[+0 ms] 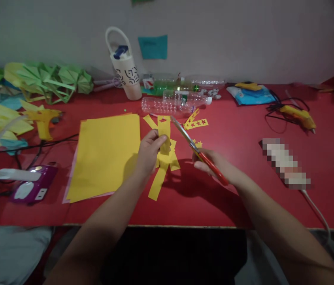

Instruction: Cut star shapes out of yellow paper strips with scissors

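My left hand [150, 152] pinches a yellow paper strip [164, 128] upright over the table; a small cutout shows near its top end. In my right hand [211, 164] is a pair of scissors [198, 149] with red handles, its blades pointing up and left beside the strip's top edge. More yellow paper strips [158, 183] lie loosely on the table below my left hand. Beyond the scissors rest strips with star-shaped holes [197, 124], and a few small yellow paper stars [198, 144] sit near my right fingers.
A stack of yellow paper sheets [104, 154] lies left of my hands. Plastic bottles [167, 106] and a white tumbler [128, 77] stand or lie at the back. Yellow glue guns [44, 120] with trailing cords are on both sides; a purple box [34, 184] sits left, a blue wipes pack [251, 95] back right.
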A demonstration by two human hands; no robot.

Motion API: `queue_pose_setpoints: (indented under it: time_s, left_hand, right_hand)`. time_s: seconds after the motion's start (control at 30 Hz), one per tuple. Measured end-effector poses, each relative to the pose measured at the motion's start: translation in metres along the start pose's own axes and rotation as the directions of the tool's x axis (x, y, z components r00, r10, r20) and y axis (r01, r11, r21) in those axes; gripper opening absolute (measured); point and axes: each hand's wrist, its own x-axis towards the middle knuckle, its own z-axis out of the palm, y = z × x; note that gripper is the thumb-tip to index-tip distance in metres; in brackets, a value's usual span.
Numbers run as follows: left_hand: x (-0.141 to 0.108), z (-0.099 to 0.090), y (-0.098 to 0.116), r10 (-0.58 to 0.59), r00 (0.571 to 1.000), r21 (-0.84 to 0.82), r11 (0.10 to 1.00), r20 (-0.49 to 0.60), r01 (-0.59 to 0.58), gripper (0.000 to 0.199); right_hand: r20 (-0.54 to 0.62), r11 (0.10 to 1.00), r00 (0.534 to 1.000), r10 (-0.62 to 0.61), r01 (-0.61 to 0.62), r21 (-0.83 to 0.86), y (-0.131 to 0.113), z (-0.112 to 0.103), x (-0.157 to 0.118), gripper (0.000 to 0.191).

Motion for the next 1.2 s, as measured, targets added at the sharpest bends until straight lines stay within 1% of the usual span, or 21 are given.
queue_pose_setpoints:
  time_s: [0.1,0.23,0.33,0.4,0.53,0.6,0.73,0.87,0.97,1.03,1.13,1.2]
  left_hand:
    - [0.002,-0.002,-0.002,0.084,0.995,-0.044,0.995,-0.05,-0.086,0.011]
    - [0.001,-0.001,-0.005,0.117,0.992,-0.044,0.992,-0.041,-0.119,0.01]
    - [-0.002,0.0,-0.007,0.143,0.99,-0.01,0.99,-0.011,-0.143,0.008]
    - [-0.004,0.0,-0.008,0.169,0.986,0.011,0.986,-0.006,-0.169,0.007]
    - [-0.007,0.0,-0.009,0.191,0.981,0.077,0.979,-0.021,-0.189,0.014]
    - [-0.008,0.0,-0.01,0.206,0.978,0.088,0.975,-0.023,-0.204,0.016]
    - [-0.009,0.0,-0.008,0.255,0.967,0.106,0.961,0.012,-0.254,0.012]
    - [-0.01,0.001,-0.005,0.282,0.958,0.233,0.929,0.055,-0.287,0.023]
    - [-0.01,0.001,-0.005,0.32,0.945,0.284,0.902,0.067,-0.325,0.029]
    - [-0.01,0.001,-0.004,0.302,0.951,0.29,0.907,0.063,-0.307,0.03]
    - [-0.011,0.001,-0.002,0.232,0.972,0.276,0.932,0.042,-0.235,0.03]
    - [-0.011,0.002,0.0,0.206,0.978,0.255,0.945,0.017,-0.204,0.029]
  right_hand:
    - [0.105,0.999,0.994,-0.007,0.011,-0.042,0.001,-0.001,-0.001,0.058]
    - [0.152,1.0,0.988,0.01,-0.01,-0.003,0.001,0.005,-0.003,0.058]
    - [0.152,0.999,0.988,0.01,-0.014,0.029,0.002,0.009,-0.004,0.059]
    - [0.145,0.999,0.989,-0.018,0.013,0.039,0.004,0.011,-0.004,0.059]
    - [0.126,0.997,0.99,-0.058,0.051,0.054,0.004,0.014,-0.003,0.058]
    - [0.127,0.997,0.991,-0.052,0.044,0.062,0.001,0.014,-0.004,0.056]
    - [0.14,0.998,0.99,-0.031,0.022,0.067,-0.003,0.015,-0.004,0.055]
    - [0.123,0.993,0.991,-0.059,0.046,0.105,0.004,0.017,-0.004,0.058]
    - [0.114,0.993,0.992,-0.062,0.05,0.107,0.01,0.017,-0.003,0.059]
    - [0.111,0.994,0.992,-0.058,0.047,0.102,0.011,0.017,-0.003,0.06]
    - [0.109,0.994,0.993,-0.052,0.04,0.102,0.009,0.016,-0.003,0.06]
    - [0.127,0.994,0.991,-0.044,0.031,0.103,0.007,0.015,-0.004,0.06]
